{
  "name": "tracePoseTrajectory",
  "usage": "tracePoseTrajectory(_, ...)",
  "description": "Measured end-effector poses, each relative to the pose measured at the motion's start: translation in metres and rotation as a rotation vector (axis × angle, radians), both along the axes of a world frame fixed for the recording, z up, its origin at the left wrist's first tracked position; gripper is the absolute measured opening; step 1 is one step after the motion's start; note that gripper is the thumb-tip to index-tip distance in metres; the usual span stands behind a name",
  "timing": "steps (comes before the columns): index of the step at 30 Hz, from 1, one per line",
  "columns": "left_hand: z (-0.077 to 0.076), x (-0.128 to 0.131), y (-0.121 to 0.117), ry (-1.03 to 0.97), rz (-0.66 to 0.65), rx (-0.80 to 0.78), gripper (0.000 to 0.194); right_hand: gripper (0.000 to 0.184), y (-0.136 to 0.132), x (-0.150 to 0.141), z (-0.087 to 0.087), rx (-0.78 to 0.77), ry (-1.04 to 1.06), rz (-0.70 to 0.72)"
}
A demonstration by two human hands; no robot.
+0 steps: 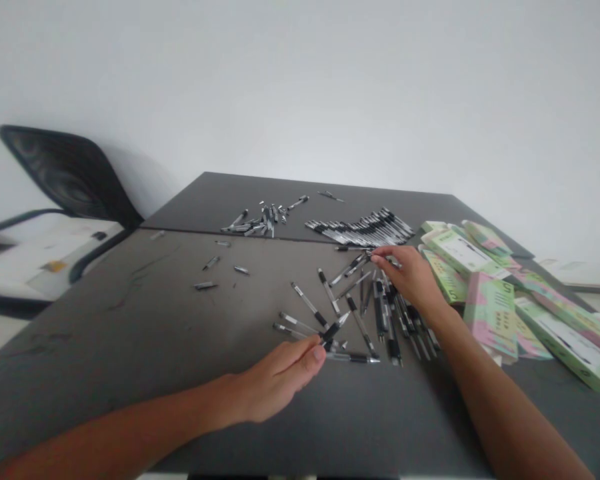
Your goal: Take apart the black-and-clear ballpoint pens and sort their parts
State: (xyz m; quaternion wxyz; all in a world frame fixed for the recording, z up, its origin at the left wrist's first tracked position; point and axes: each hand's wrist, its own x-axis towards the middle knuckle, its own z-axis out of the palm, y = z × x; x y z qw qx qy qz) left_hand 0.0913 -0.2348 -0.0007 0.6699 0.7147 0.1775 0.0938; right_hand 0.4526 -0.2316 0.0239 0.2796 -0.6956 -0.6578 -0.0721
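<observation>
My left hand (290,373) is closed around a pen (336,328) with a black grip, whose silvery tip points up and to the right. Farther out, my right hand (405,273) pinches thumb and fingers together over loose pens; anything small between the fingertips is too blurred to name. Between and below my hands lie scattered clear-barrelled pens (307,303) with black grips. A denser bunch of pens (393,320) lies beneath my right wrist. Just beyond my right hand, a long row of pens (363,230) is laid side by side.
Green and pink pen boxes (490,313) are piled on the right of the dark table (145,320). A heap of small pen parts (265,220) lies at the back left, with several loose pieces (211,263) nearer. A black mesh chair (70,167) stands at the left.
</observation>
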Motion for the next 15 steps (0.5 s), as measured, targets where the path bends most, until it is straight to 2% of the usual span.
tracePoseTrajectory(2,0.000,0.000,0.000,0.003,-0.002,-0.003,0.052,0.039,-0.004,-0.015,0.008,0.042,0.135,0.005)
tracePoseTrajectory(4,0.000,0.000,0.000,0.005,-0.001,-0.003,0.052,0.048,-0.011,-0.035,0.017,0.064,0.404,0.065)
tracePoseTrajectory(6,0.000,0.000,0.000,0.004,0.004,0.005,0.053,0.054,-0.020,-0.059,0.023,0.010,0.650,0.148)
tracePoseTrajectory(12,0.001,-0.001,-0.001,0.002,0.020,0.023,0.053,0.033,-0.052,-0.126,0.033,-0.129,1.385,0.282)
tracePoseTrajectory(15,0.002,-0.001,-0.001,0.005,0.025,0.033,0.054,0.024,-0.062,-0.144,0.038,-0.167,1.602,0.313)
